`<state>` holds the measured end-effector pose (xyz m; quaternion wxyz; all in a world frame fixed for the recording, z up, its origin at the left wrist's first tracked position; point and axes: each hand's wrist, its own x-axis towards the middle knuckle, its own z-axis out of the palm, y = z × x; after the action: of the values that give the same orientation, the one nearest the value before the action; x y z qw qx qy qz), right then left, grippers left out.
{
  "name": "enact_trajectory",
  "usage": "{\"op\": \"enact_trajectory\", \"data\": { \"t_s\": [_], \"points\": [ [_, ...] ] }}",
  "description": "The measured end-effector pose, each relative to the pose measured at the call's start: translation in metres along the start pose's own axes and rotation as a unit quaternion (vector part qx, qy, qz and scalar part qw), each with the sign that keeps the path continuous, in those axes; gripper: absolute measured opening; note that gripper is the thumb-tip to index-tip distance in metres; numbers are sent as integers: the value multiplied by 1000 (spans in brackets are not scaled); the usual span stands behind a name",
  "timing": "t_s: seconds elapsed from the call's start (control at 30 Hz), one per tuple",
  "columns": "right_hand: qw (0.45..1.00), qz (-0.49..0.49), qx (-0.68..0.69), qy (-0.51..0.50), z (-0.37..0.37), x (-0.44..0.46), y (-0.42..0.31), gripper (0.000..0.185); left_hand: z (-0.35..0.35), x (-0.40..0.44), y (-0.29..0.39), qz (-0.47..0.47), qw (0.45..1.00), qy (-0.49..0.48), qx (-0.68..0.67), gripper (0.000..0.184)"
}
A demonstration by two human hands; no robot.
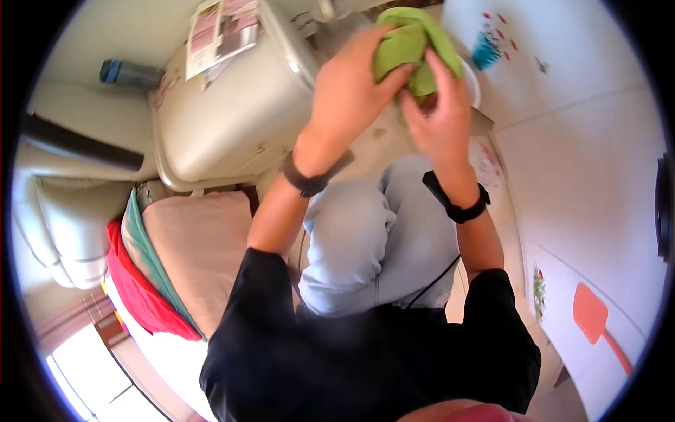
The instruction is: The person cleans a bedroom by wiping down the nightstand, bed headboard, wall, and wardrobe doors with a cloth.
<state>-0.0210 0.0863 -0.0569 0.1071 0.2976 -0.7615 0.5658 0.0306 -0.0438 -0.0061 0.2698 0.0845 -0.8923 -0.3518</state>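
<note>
A green cloth point(404, 53) is bunched up between my two hands at the top of the view. My left hand point(349, 88) grips its left side, the thumb pressed into the folds. My right hand point(443, 116) holds the lower right side, with fingers and thumb closed on the fabric. Behind the cloth, part of a white round rim point(472, 83) shows, perhaps a bowl or basin; most of it is hidden. Something reddish shows between the cloth and my right fingers, too small to name.
On the left a cream cabinet point(232, 116) carries papers point(221, 35); a blue-grey bottle point(131, 74) lies beside it. Folded cloths point(197, 239) are stacked below. A pink fly swatter point(590, 313) rests against the white surface on the right.
</note>
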Motion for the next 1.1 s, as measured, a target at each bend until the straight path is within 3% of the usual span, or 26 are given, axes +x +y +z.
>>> {"op": "enact_trajectory", "data": {
  "t_s": [0.07, 0.23, 0.33, 0.53, 0.6, 0.67, 0.9, 1.1],
  "points": [
    [997, -40, 56, -46, 48, -3, -11, 59, -32, -23, -27, -56, 996, 52, 54, 46],
    [969, -97, 56, -219, 138, -34, -35, 62, -89, -105, -84, -173, 971, 98, 134, 61],
    [943, -113, 41, -311, 187, -51, -58, 59, -114, -138, -105, -212, 943, 183, 179, 63],
    [950, -114, 10, -290, 243, -72, -69, 54, -139, -154, -155, -203, 938, 183, 213, 57],
    [956, -111, -28, -269, 240, -71, -56, 54, -136, -149, -170, -82, 950, 171, 248, 57],
    [958, -111, -72, -254, 227, -74, -44, 53, -120, -150, -168, -145, 956, 128, 219, 58],
    [953, -156, -70, -252, 223, -67, -46, 47, -131, -152, -162, -189, 958, 74, 205, 56],
    [915, -170, -107, -350, 256, -72, -86, 43, -185, -175, -180, -192, 951, 83, 226, 51]
  ]
}}
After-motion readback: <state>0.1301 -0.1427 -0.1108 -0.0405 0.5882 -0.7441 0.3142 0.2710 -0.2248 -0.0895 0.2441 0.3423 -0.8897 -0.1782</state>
